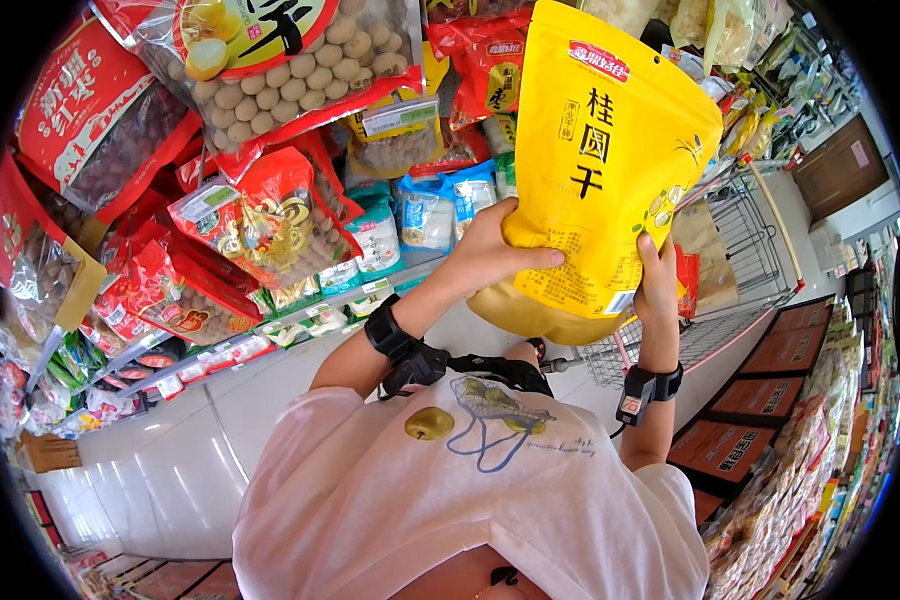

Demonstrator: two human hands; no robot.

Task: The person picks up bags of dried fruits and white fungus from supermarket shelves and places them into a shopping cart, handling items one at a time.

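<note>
Both hands hold up a large yellow stand-up pouch [607, 150], its printed face turned towards me. It bears writing, a red emblem and a small picture of pale round fruit. My left hand [499, 247] grips its lower left side, the thumb lying across the front. On the lower right edge is my right hand [654, 277], with the thumb on the front. The fingers behind the pouch are mostly hidden. Just left of it, packed shelves hold a clear-fronted bag of round, brown dried fruit [292, 86] and a red bag with gold print [262, 217].
A wire shopping cart [757, 247] stands to the right, with a brown carton [701, 247] in it. Red-brown boxes [754, 405] line the right side. White and blue packets [424, 210] sit on the left shelving. Glossy floor tiles [172, 450] run below the shelves.
</note>
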